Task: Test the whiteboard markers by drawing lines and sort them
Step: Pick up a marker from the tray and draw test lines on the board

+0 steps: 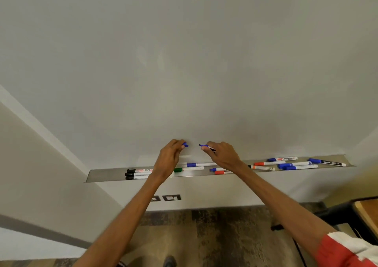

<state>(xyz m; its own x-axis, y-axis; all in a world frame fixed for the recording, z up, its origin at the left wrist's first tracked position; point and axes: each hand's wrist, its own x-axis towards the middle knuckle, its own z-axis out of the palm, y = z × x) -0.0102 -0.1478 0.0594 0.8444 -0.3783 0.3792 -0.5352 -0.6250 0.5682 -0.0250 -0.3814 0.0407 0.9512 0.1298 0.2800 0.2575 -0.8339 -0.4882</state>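
My left hand [170,156] pinches a blue marker cap [185,145] just in front of the whiteboard [184,62]. My right hand [222,154] grips an uncapped blue marker [206,147], its tip pointing left toward the cap, a small gap between them. Below both hands runs the metal marker tray [102,175]. On its left end lie three black-capped markers [135,174]. A green marker [188,169] and a blue one [199,164] lie in the middle. Several blue and orange-red markers [294,164] are scattered on the right part.
Two dark wall sockets [171,197] sit under the tray. A wall corner [30,123] borders the board on the left. A wooden table edge with a black frame [366,213] stands at the lower right over patterned carpet [214,236].
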